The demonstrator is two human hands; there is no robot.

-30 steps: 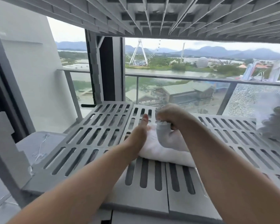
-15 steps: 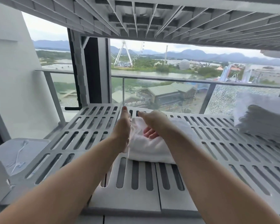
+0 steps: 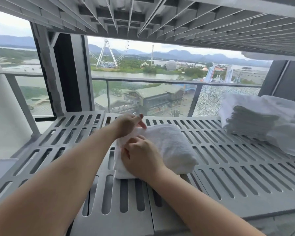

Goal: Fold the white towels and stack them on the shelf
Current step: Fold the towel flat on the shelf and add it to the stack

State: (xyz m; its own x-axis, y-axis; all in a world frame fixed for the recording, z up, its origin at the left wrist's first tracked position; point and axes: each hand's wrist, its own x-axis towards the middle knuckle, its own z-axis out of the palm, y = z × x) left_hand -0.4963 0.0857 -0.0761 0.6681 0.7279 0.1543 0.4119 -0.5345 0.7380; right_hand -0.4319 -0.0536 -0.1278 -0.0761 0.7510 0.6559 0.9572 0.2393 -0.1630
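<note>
lying on slotted shelf point(image 3: 228, 169): folded towel point(image 3: 174, 147), towel stack point(image 3: 250, 123)

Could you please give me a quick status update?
Left hand pinching, right hand gripping folded towel. Lying on shelf. Towel stack far right, nothing blocking.

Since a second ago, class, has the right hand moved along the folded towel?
Yes. The right hand came from the far edge of the folded towel to its near left, toward the shelf front.

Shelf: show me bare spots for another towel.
Free: shelf slats between folded towel and towel stack; also left of the towel. Crowded: right rear corner, and centre, where left hand and right hand grip it.
</note>
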